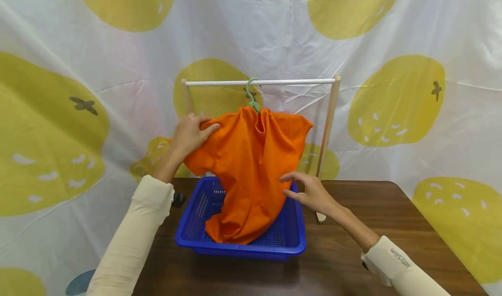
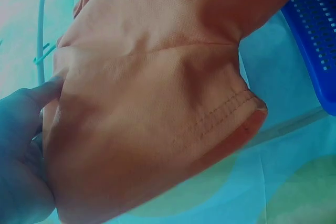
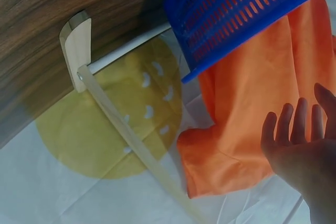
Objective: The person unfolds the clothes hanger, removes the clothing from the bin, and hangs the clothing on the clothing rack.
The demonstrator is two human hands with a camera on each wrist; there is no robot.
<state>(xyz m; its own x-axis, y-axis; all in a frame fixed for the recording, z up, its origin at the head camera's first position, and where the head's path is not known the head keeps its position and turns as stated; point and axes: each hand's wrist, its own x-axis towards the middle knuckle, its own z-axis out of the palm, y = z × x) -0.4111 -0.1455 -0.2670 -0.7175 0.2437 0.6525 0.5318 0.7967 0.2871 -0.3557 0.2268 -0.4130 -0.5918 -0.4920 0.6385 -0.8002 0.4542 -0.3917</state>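
Note:
An orange T-shirt point(image 1: 255, 165) hangs from a green hanger point(image 1: 252, 96) hooked over the white rail of a small rack. Its lower end droops into a blue plastic basket point(image 1: 239, 248). My left hand point(image 1: 191, 132) pinches the shirt at the shoulder on the left side; the left wrist view shows the thumb on the cloth beside the sleeve point(image 2: 210, 124). Near the shirt's lower right side is my right hand point(image 1: 311, 193), its fingers spread and loosely bent, holding nothing. In the right wrist view those fingers point(image 3: 299, 121) stand in front of the orange cloth.
The rack has a white rail point(image 1: 298, 82) and wooden legs point(image 1: 328, 126), with a foot on the brown table point(image 1: 361, 226) right of the basket. Behind it hangs a white curtain point(image 1: 274, 34) with yellow fruit prints. A small dark object point(image 1: 178, 199) lies by the left cuff.

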